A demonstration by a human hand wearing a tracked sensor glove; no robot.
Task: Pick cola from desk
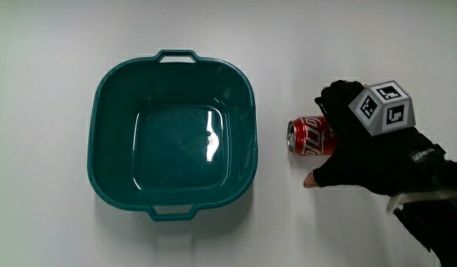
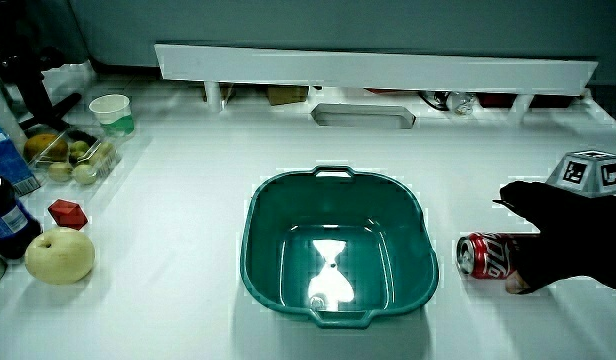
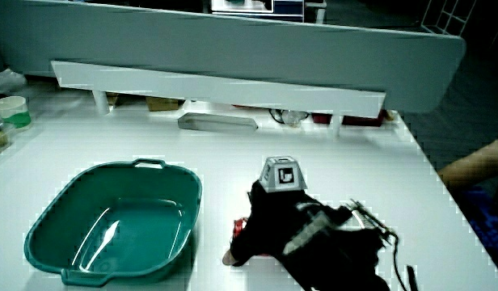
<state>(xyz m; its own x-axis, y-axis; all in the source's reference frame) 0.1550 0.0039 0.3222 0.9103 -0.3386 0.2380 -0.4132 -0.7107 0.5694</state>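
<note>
A red cola can (image 1: 308, 137) lies on its side on the white table, beside the teal basin (image 1: 99, 96) and a short way from its rim. The hand (image 1: 321, 141) in the black glove, with the patterned cube (image 1: 384, 107) on its back, covers the end of the can that points away from the basin. Its fingers (image 1: 334, 96) reach past the can on the partition's side, and its thumb (image 1: 310, 180) on the person's side, with gaps showing. The can (image 2: 485, 256) rests on the table. In a side view the hand (image 3: 265, 226) hides most of the can (image 3: 236, 229).
The basin (image 2: 250, 215) holds nothing. At the table's edge past the basin lie a pear (image 2: 58, 255), a small red object (image 2: 68, 213), a fruit tray (image 2: 73, 155), a paper cup (image 2: 111, 108) and bottles (image 2: 6, 215). A low white partition (image 2: 378, 65) bounds the table.
</note>
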